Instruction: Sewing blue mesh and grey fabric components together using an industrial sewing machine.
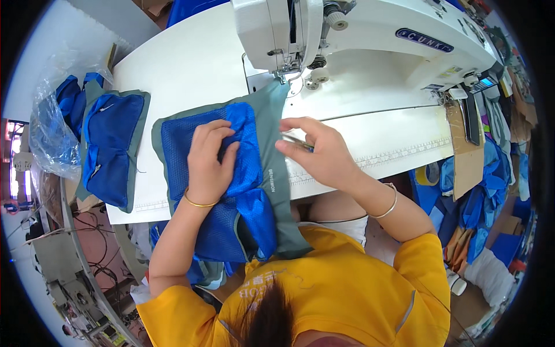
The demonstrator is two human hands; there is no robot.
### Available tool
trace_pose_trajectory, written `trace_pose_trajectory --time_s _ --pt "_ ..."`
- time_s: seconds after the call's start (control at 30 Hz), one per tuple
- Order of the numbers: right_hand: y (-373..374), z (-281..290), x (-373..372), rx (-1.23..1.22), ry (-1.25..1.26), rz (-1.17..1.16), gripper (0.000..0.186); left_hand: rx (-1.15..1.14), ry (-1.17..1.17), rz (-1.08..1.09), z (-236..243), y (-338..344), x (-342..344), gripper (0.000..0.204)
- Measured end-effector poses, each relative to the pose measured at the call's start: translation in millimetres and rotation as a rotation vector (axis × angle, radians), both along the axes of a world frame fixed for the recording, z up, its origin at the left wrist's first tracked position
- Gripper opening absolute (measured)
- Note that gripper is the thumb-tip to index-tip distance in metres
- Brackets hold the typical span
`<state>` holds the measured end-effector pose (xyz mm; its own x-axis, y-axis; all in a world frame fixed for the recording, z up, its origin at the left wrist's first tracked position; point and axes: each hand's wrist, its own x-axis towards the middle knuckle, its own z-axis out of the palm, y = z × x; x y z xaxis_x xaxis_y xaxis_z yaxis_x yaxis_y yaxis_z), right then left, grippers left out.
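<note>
A grey-green fabric panel with blue mesh pockets (211, 173) lies on the white sewing table and hangs over its front edge toward my lap. Its far corner reaches under the presser foot (281, 78) of the sewing machine. My left hand (211, 156) rests on the upper pocket, fingers bent and thumb apart from them, pressing the cloth. Just right of the panel's grey-green border, my right hand (315, 147) pinches a small slim metal tool (298, 140) between thumb and fingers. Its exact kind is mostly hidden by the fingers.
The white sewing machine (370, 29) spans the far side of the table. A similar blue and grey-green piece (113, 147) lies at the left beside a clear plastic bag (52, 127). Cardboard (467, 156), a dark phone-like object (471, 118) and a tape roll (428, 173) sit right.
</note>
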<state>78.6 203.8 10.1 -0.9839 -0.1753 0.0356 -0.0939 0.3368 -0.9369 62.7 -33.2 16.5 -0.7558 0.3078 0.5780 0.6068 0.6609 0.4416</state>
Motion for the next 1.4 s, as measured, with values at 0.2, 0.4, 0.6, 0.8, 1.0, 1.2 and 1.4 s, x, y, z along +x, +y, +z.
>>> trace_pose_trajectory --time_s 0.2,0.4,0.6,0.8,1.0,1.2,1.4 --pt "-4 -10 4 0.083 0.087 -0.055 0.044 0.002 0.08 -0.062 -2 -8 19 0.021" --pt "-5 2 -2 0.102 -0.028 -0.031 0.055 -0.061 0.008 0.042 -6 -27 32 0.026" --pt "-7 0 2 -0.335 0.0 -0.133 0.081 -0.094 0.327 -0.098 2 -24 71 0.036" --pt "5 42 14 -0.205 0.081 0.049 0.046 -0.115 0.466 -0.18 1 -14 80 0.033" --pt "10 45 24 -0.284 -0.001 0.031 0.018 -0.066 0.521 -0.237 1 0 72 0.033" --pt "12 56 39 -0.487 -0.259 -0.059 0.021 -0.074 0.567 -0.246 2 4 73 0.033" --pt "16 40 45 -0.551 -0.104 -0.059 0.022 -0.163 0.634 -0.206 10 4 78 0.03"
